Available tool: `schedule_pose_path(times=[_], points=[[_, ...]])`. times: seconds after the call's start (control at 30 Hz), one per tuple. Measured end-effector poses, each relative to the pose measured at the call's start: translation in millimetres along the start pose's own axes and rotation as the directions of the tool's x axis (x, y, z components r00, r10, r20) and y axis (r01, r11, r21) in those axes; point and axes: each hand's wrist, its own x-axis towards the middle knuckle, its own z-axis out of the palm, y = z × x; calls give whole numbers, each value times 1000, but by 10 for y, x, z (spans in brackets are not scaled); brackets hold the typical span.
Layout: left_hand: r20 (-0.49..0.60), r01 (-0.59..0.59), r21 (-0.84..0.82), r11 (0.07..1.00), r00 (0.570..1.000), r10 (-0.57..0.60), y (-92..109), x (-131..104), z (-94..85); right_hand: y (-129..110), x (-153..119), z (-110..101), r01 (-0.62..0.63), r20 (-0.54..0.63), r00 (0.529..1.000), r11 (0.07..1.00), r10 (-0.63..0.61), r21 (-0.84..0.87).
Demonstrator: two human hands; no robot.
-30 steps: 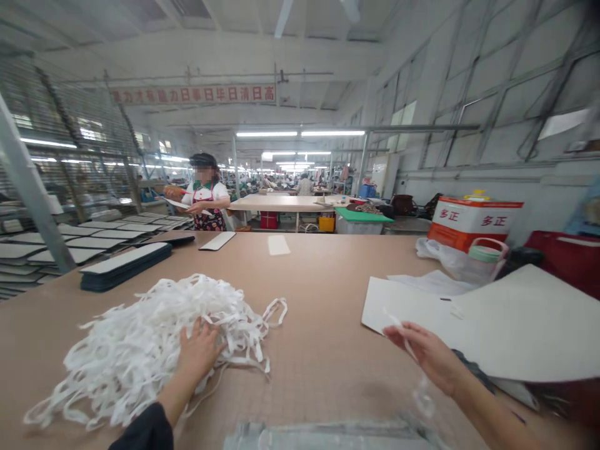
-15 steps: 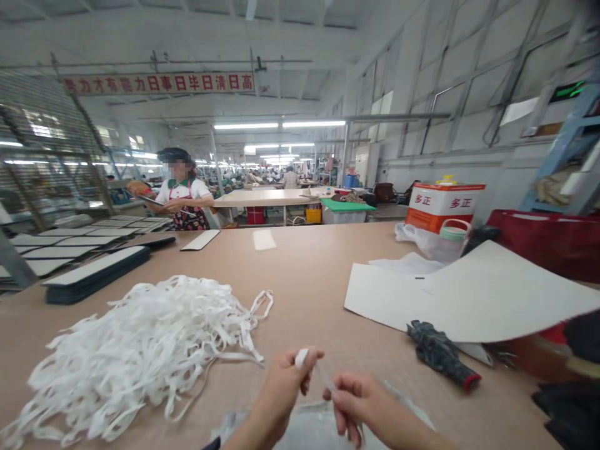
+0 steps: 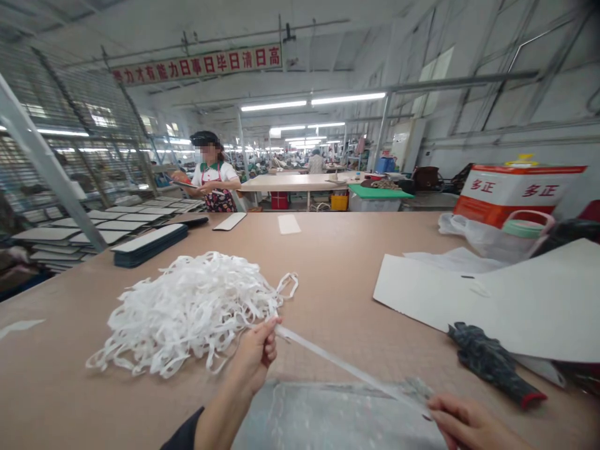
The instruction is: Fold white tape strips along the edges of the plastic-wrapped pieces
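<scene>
Between my two hands a narrow white strip [image 3: 347, 364] is stretched, slanting down to the right. My left hand [image 3: 261, 349] pinches its upper end beside a tangled pile of white strips [image 3: 197, 312]. At the lower right, my right hand [image 3: 462, 420] is closed on the other end, partly cut off by the frame edge. Beneath the strip, at the table's near edge, lies a greyish translucent sheet [image 3: 319, 415]. Whether the held strip still joins the pile, I cannot tell.
A brown table [image 3: 328, 269] spreads ahead. On the right are a dark glove [image 3: 497, 365], a large white sheet [image 3: 450, 300] and a red-white box [image 3: 515, 190]. Dark, white-topped panels [image 3: 150, 244] are stacked at left. A co-worker [image 3: 215, 172] stands beyond, holding a flat piece.
My hands have moved apart, the left up and left toward the pile, the right down and right. The strip is now drawn out between them. The view has shifted left.
</scene>
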Motion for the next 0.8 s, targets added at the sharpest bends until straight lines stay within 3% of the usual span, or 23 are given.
schedule_pose_path(times=[0.2,0.3,0.4,0.47,0.57,0.7,0.8], points=[[-16,95,27,995,995,-94,-2,-113,-172,157,0,-119,22,-192,981,1000,-21,4],[27,170,77,982,985,-173,-35,-203,-276,134,-76,-180,-2,-230,972,975,55,224],[75,187,269,945,974,-214,-128,-265,-420,108,-169,-201,-71,-217,955,868,201,491],[61,130,467,874,982,-179,-225,-276,-522,121,-203,-191,-94,-202,946,808,255,581],[15,40,712,701,997,-72,-393,-254,-642,183,-194,-170,-93,-189,952,815,241,572],[4,25,794,607,999,-47,-551,-229,-687,254,-154,-181,-124,-106,974,866,199,484],[12,10,826,564,999,-35,-562,-238,-665,270,-170,-188,-116,-156,962,853,224,508]])
